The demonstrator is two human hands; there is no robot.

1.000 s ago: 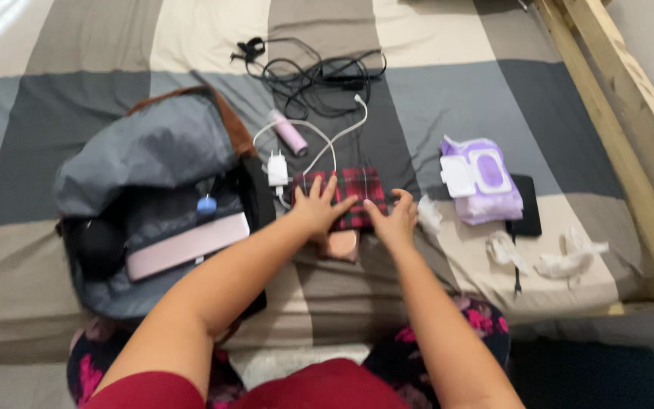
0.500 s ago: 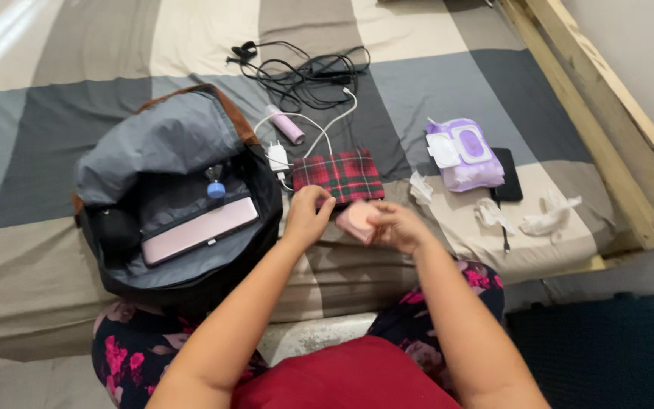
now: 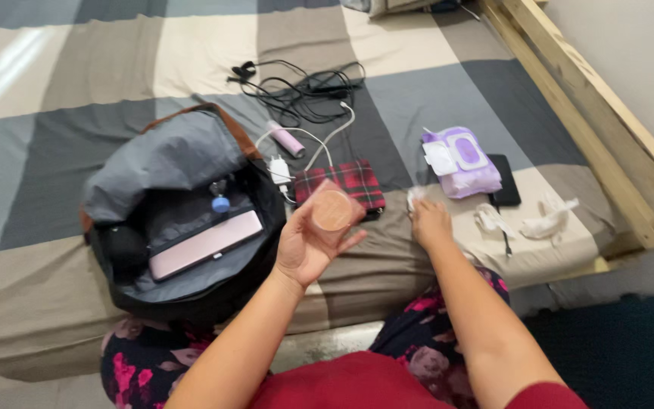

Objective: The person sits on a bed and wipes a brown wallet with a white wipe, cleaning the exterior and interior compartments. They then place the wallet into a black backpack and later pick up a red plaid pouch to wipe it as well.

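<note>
Left hand (image 3: 313,244) raised over bed edge, palm up, holding small round compact (image 3: 332,210) in clear square case. Fingers curled around case edges from below and sides, thumb on left edge; peach-coloured disc faces camera, flat, no long axis to speak of. Compact clear of the bed (image 3: 62,83), hanging in front of plaid pouch (image 3: 340,182), which lies just behind and slightly right of it.

Right hand (image 3: 431,222) down on the bed, fingertips closed on a crumpled white tissue (image 3: 415,196) at the pouch's right end. Looks like a pinch; whether tissue is lifted cannot be told.

Key relation: open backpack (image 3: 179,208) lies left of compact, mouth facing up, pink flat device (image 3: 204,244) and blue-capped item (image 3: 221,204) inside. Left hand much nearer to backpack than right; compact just beside its right rim. Pouch long axis runs left-right, roughly square to left forearm.

Rest of layout:
- white charger plug (image 3: 278,168) and cable between backpack and pouch
- pink tube (image 3: 288,141) behind plug
- black cable tangle (image 3: 300,87) further back
- purple wipes pack (image 3: 461,160) right of pouch, flap open, lying partly on black phone-like slab (image 3: 505,182)
- more crumpled tissues (image 3: 543,220) near right edge, beside wooden bed frame (image 3: 592,113)
</note>
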